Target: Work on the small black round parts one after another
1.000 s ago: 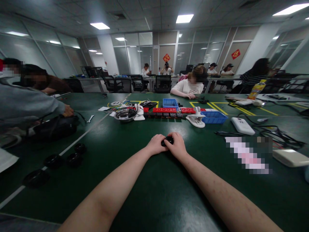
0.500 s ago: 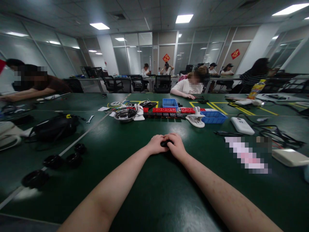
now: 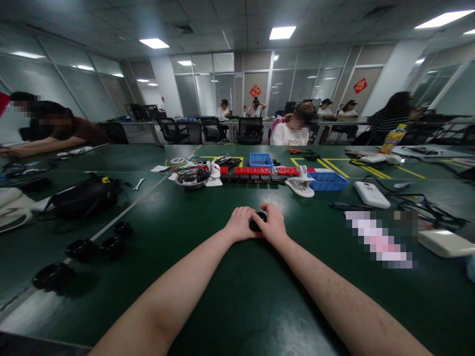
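At the middle of the green table, my left hand and my right hand meet around a small round black object. The fingers of my left hand curl along its left side. My right hand has its thumb on the near side of the object and its fingers bent round the far right side. Both hands are closed on it, and they partly hide it. To the left stand several black ring-like pieces.
Beyond my hands lie a row of red and black blocks, blue bins, white stands and a metal bowl of cables. A black bag is at left, a white device and cables at right. Co-workers sit around.
My right hand has shifted slightly and its fingers have lifted, showing more of the black object. Across the table, a person has drawn an arm back, and red-handled tools now show there.
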A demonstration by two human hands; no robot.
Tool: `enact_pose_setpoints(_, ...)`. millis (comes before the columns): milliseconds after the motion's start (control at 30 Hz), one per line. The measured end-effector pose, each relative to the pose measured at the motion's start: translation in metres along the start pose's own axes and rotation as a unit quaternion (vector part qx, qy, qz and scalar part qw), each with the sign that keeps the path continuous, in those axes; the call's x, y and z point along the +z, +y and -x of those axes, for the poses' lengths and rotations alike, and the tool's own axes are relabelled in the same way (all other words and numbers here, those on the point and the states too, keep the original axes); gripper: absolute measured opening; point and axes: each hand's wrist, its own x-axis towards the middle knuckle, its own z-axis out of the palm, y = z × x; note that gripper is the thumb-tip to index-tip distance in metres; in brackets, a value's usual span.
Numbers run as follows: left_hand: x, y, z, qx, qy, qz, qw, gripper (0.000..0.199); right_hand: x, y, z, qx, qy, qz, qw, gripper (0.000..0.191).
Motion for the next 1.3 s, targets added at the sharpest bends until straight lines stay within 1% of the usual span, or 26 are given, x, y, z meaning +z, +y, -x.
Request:
enact_pose_setpoints(133, 0.002, 0.006, 0.001, -0.012, 0.017, -0.043, 0.999, 0.056, 0.001, -0.001, 0.000, 0.011, -0.008, 0.014, 1.000, 0.027)
enact_pose_setpoints(267, 0.003, 0.005, -0.001, -0.027, 0.016, -0.040, 0.999, 0.041, 0.001, -0.002, 0.000, 0.012, -0.015, 0.017, 1.000, 0.023)
enact_pose_setpoints(367, 0.003, 0.003, -0.002, -0.024, 0.008, -0.030, 0.999, 0.037, 0.000, -0.002, -0.001, 0.004, -0.018, 0.011, 1.000, 0.021)
enact_pose_setpoints(467, 0.003, -0.001, -0.003, -0.017, 0.007, -0.016, 1.000, 0.038, -0.002, -0.003, -0.001, -0.012, -0.023, -0.003, 1.000, 0.017)
enact_pose_setpoints(567, 0.004, -0.006, -0.005, -0.004, -0.007, 0.004, 1.000, 0.039, -0.005, -0.004, -0.002, -0.039, -0.038, -0.024, 0.998, 0.014)
enact_pose_setpoints(700, 0.006, -0.012, -0.008, 0.014, -0.029, 0.024, 0.999, 0.042, -0.009, -0.006, -0.002, -0.076, -0.063, -0.055, 0.994, 0.020)
enact_pose_setpoints(800, 0.007, -0.014, -0.008, 0.021, -0.036, 0.030, 0.999, 0.044, -0.010, -0.005, -0.002, -0.091, -0.069, -0.072, 0.991, 0.023)
enact_pose_setpoints(967, 0.007, -0.015, -0.008, 0.025, -0.039, 0.035, 0.998, 0.045, -0.009, -0.005, -0.001, -0.107, -0.069, -0.087, 0.988, 0.021)
enact_pose_setpoints(1133, 0.008, -0.013, -0.007, 0.025, -0.035, 0.043, 0.998, 0.057, -0.007, -0.007, 0.001, -0.107, -0.060, -0.085, 0.989, 0.014)
enact_pose_setpoints(1300, 0.006, -0.009, -0.003, 0.018, -0.018, 0.048, 0.999, 0.057, -0.002, -0.002, 0.001, -0.068, -0.029, -0.067, 0.995, 0.026)
